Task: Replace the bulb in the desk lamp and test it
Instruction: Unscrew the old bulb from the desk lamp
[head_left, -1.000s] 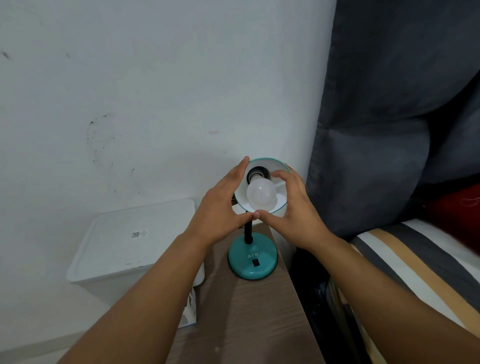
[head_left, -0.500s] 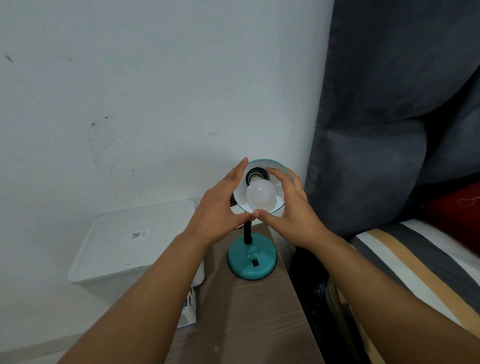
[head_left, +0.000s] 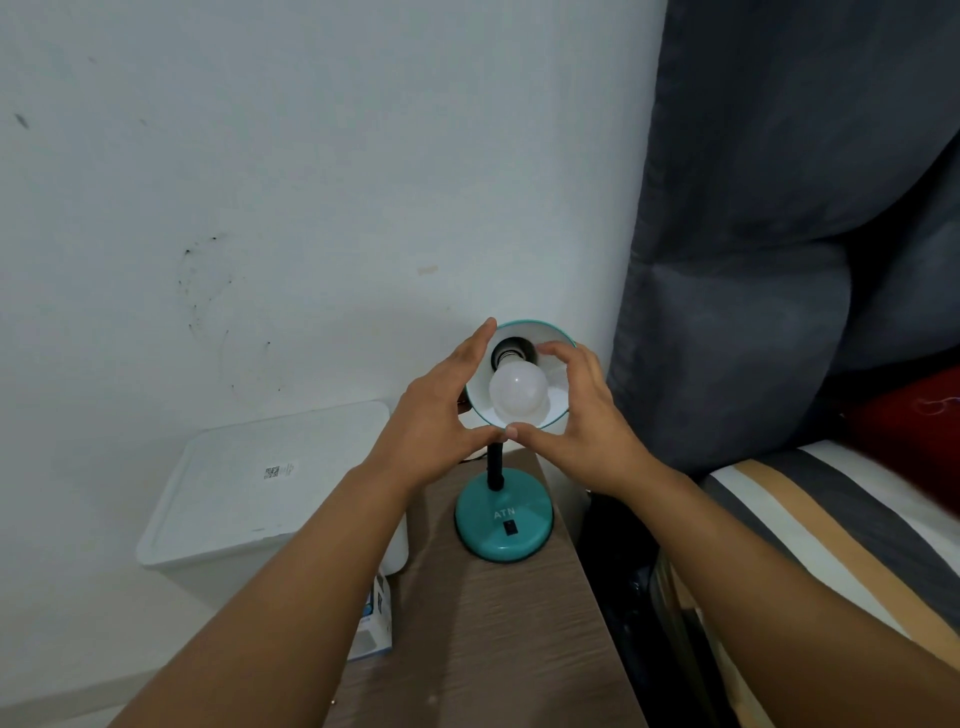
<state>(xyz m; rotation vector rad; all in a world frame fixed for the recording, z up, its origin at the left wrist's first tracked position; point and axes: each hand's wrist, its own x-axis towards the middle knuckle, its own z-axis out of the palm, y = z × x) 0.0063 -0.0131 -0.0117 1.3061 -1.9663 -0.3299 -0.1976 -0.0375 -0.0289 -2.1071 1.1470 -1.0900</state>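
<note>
A teal desk lamp stands on a wooden bedside table (head_left: 493, 639), its round base (head_left: 485, 540) carrying a black switch (head_left: 511, 528). The lamp shade (head_left: 556, 408) tilts up towards me, white inside, with an unlit white bulb (head_left: 518, 396) seated in the black socket. My left hand (head_left: 434, 421) lies flat along the shade's left side, thumb under the rim. My right hand (head_left: 584, 415) cups the right rim, its fingers curled over the edge near the socket. Both thumbs almost meet beneath the shade. Neither hand touches the bulb.
A white lidded plastic box (head_left: 249, 499) stands left of the table against the wall. A small white and blue carton (head_left: 376, 623) sits at the table's left edge. To the right are a dark grey padded headboard (head_left: 753, 260), a striped bed (head_left: 831, 530) and a red pillow (head_left: 914, 421).
My right hand's fingers have crept a little further over the shade's rim towards the socket. The left hand and the lamp have stayed where they were.
</note>
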